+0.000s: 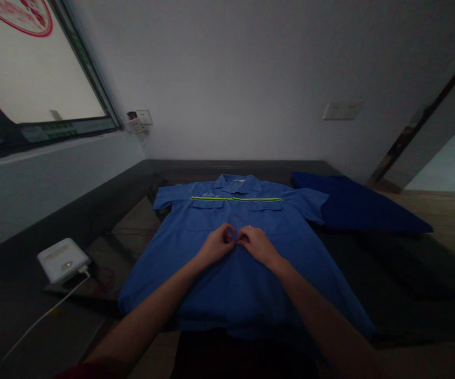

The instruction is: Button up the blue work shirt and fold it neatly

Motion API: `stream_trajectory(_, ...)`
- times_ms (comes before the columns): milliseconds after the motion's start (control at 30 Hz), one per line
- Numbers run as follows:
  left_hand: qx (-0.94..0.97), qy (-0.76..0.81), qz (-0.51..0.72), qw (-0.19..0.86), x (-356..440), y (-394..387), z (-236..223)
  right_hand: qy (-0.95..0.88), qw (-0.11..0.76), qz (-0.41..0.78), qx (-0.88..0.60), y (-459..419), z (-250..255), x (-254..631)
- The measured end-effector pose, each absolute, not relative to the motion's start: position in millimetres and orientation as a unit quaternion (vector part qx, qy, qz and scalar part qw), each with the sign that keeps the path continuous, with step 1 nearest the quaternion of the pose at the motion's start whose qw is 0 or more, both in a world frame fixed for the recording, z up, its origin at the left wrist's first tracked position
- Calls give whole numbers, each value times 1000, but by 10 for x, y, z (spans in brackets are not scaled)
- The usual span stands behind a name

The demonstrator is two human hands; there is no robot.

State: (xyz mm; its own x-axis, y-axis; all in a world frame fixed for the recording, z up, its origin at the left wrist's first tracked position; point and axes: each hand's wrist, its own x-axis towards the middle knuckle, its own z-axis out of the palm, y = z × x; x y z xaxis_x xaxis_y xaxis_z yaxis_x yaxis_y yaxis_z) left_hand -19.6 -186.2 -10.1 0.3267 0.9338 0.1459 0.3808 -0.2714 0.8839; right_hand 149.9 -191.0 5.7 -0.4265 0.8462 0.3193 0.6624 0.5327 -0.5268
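Observation:
A blue short-sleeved work shirt (211, 284) lies spread front side up on a dark table, its collar at the far end. A yellow-green stripe crosses the chest above two flap pockets. My left hand (220, 243) and my right hand (256, 243) meet at the middle of the shirt front, fingertips nearly touching. Both hands pinch the cloth along the front opening below the pockets. A button there, if any, is hidden by the fingers. A ring shows on my right hand.
Folded darker blue cloth (357, 205) lies on the right of the dark table (401, 305). On the left sits a white box-shaped device (63, 259) with a white cable (46, 314). Behind are a wall with sockets (343, 110) and, left, a window (38, 68).

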Motion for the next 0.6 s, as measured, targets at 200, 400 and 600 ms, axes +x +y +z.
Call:
stream_trajectory(200,730,450,345,383,-202,-1857,-78,-822,282,160,-469,-1916,71,1491)
stream_trajectory(400,752,470,315,339,-185,-1888,-13,-828,285,150,-458,-1925,76,1484)
stream_trajectory(600,757,465,299,347,-189,-1896,11,-811,296,171,-475,-1914,51,1494)
